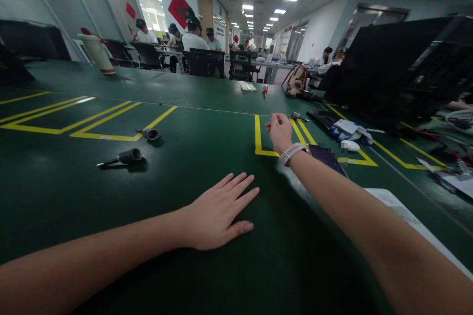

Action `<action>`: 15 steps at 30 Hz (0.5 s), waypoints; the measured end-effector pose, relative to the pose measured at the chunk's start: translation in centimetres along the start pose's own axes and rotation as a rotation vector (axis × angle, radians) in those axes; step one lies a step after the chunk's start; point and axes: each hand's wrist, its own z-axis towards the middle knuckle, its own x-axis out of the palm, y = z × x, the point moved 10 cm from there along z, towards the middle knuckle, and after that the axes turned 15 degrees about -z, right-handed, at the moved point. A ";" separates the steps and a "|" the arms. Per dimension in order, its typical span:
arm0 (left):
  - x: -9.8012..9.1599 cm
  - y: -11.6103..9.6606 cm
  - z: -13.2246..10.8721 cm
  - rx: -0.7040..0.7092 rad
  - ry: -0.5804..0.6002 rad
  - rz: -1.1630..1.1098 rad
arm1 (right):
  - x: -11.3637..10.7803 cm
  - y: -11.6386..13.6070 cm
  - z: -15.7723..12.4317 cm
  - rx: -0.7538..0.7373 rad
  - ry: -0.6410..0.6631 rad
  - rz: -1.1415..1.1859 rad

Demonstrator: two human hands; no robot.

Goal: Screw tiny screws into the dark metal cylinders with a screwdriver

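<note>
My left hand (pixel 218 214) lies flat on the green tabletop (pixel 177 280), palm down with fingers spread, holding nothing. Raised above a yellow taped outline, my right hand (pixel 281 133) is closed, with a small dark spot between the curled fingers; what it grips, if anything, is unclear. Beyond that hand lies a dark cup-ended piece with a thin metal shank (pixel 295 115). Two similar dark pieces rest left of centre: a larger one (pixel 129 156) and a smaller one (pixel 151 134), both on their sides and apart from my hands.
Under my right forearm lies a dark flat phone-like object (pixel 327 159). To its right are a white mouse (pixel 350 145), blue-and-white gloves (pixel 351 130) and a black computer case (pixel 399 69). A red-handled tool (pixel 265 90) and a pale bottle (pixel 98 51) stand farther back. People sit beyond.
</note>
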 end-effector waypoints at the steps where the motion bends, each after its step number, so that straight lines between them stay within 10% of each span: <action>1: -0.1 0.0 0.0 0.001 -0.001 -0.016 | -0.5 0.1 2.0 -0.017 -0.017 -0.078; 7: -0.1 0.4 -0.3 -0.040 0.059 -0.118 | -3.0 -1.5 11.5 0.018 -0.075 -0.508; 15: -0.9 0.4 -0.4 -0.035 0.043 -0.201 | 0.8 -5.7 15.3 0.079 0.066 -0.741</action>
